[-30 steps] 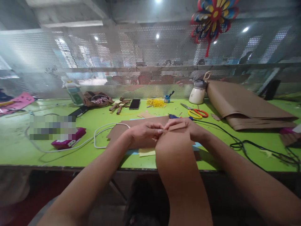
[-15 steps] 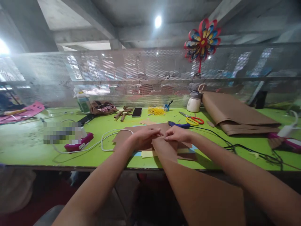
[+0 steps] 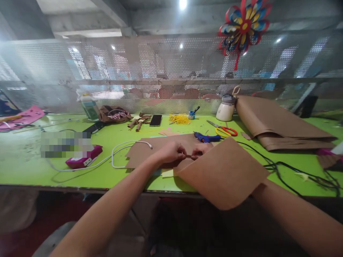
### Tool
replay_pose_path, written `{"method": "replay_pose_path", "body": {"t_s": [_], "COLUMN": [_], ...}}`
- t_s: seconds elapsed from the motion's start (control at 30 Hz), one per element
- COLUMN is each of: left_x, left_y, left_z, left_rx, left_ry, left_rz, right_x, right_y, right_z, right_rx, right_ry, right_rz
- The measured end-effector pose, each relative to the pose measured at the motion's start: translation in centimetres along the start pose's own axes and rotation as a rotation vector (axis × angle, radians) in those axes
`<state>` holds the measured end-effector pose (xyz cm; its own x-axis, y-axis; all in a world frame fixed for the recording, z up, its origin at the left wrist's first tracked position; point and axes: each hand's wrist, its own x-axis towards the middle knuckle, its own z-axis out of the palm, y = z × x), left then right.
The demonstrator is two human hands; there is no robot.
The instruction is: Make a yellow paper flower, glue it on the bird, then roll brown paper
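A sheet of brown kraft paper (image 3: pixel 226 173) is lifted over the near edge of the green table (image 3: pixel 32 167), its far corner gathered between my two hands. My left hand (image 3: pixel 171 152) is closed, pinching that corner with fingertips. My right hand (image 3: pixel 199 150) is mostly hidden behind the sheet; its visible fingers are closed on the same corner, touching the left fingertips. Under the hands lies a flat brown paper piece (image 3: pixel 150 151) with a yellow scrap (image 3: pixel 167 174) poking out.
A blue glue gun (image 3: pixel 206 137) and yellow-red scissors (image 3: pixel 225 130) lie just beyond the hands. A black cable (image 3: pixel 281 167) runs right, a white cable (image 3: pixel 118 157) left by a pink box (image 3: pixel 83 159). Stacked kraft paper (image 3: pixel 278 125), a white jar (image 3: pixel 225 107) and a phone (image 3: pixel 155 120) sit farther back.
The brown sheet has swung from hanging toward me to spreading out to the right, covering my right wrist. Both hands stay pinched together at its corner.
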<state>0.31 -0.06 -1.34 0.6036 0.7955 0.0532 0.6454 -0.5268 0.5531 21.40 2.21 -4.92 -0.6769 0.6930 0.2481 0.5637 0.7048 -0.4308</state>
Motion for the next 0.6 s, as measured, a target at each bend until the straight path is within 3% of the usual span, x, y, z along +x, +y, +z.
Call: {"method": "replay_pose_path", "body": {"t_s": [0.1,0.2,0.37,0.6], "left_x": [0.3,0.3,0.1,0.1], "left_y": [-0.2,-0.6,-0.8,-0.8], "left_z": [0.3,0.5,1.1,1.2], "left_rx": [0.096,0.159,0.223,0.273], "left_ry": [0.047,0.077,0.120,0.133], "left_rz": [0.025,0.045,0.085,0.114], "right_x": [-0.5,-0.7,-0.3,-0.6], "right_y": [-0.2,-1.2,-2.7,-2.6], "right_z": [0.2,0.2,0.1,-0.1], "right_rx": [-0.056,-0.142,-0.276,-0.243], "right_ry": [0.091,0.135,0.073,0.065], "right_rz": [-0.122,-0.151,-0.195,-0.189]}}
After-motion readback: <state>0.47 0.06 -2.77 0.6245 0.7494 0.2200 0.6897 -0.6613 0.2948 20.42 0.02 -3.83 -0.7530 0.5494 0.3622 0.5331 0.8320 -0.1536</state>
